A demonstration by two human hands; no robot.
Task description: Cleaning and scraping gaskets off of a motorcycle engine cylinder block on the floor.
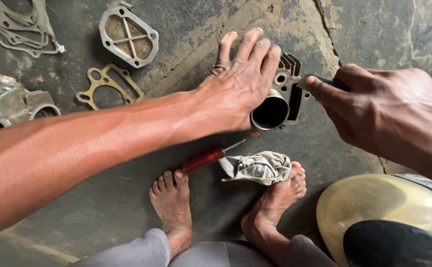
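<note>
On the floor, left hand [243, 81] spread over engine cylinder [277, 101], right hand [374, 106] gripping scraper [308, 82]

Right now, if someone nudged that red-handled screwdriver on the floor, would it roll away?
The screwdriver has a round, smooth-looking handle, so it would probably roll a little on the rough floor. Its shaft lies against the crumpled grey rag, which would likely stop it on that side. It looks stiff and fairly light.

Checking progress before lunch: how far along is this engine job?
Done: the cover and gaskets lie off on the floor. In hand: the left hand steadies the cylinder while the right hand holds a tool at its edge. Left: nothing is reassembled; screwdriver and rag lie unused.
</note>
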